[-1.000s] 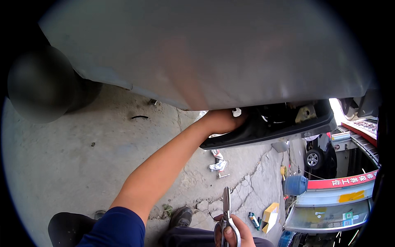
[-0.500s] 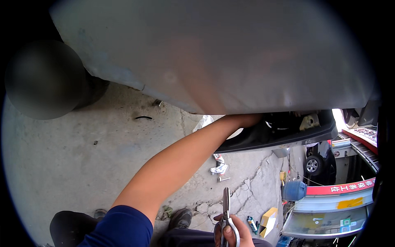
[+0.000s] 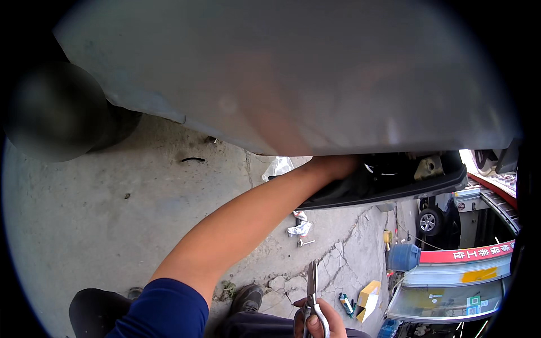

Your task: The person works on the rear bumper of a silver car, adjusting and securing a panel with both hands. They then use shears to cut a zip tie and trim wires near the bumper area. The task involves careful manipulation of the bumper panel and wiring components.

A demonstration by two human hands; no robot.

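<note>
My left arm stretches up and right under a large grey vehicle panel (image 3: 338, 84). My left hand (image 3: 342, 164) goes into a dark cavity behind a black trim edge (image 3: 383, 198); its fingers are hidden, so what they touch does not show. A metal bracket with a hole (image 3: 429, 167) sits in the cavity, right of that hand. Low in the middle, my right hand (image 3: 322, 322) is closed around the handles of metal snips (image 3: 312, 281). The blades point upward, away from me, close together and apart from the vehicle.
On the cracked concrete lie clear plastic (image 3: 278, 167), a silvery wrapper (image 3: 300, 225), a bolt (image 3: 306, 243) and a short black strip (image 3: 193, 159). At right are a teal bottle (image 3: 346, 304), an open carton (image 3: 367, 300) and a blue barrel (image 3: 403, 257). A dark rounded object (image 3: 56, 112) stands at left.
My view has shifted slightly. The left forearm still reaches into the cavity, and the right hand keeps the snips, which sit a little lower in view.
</note>
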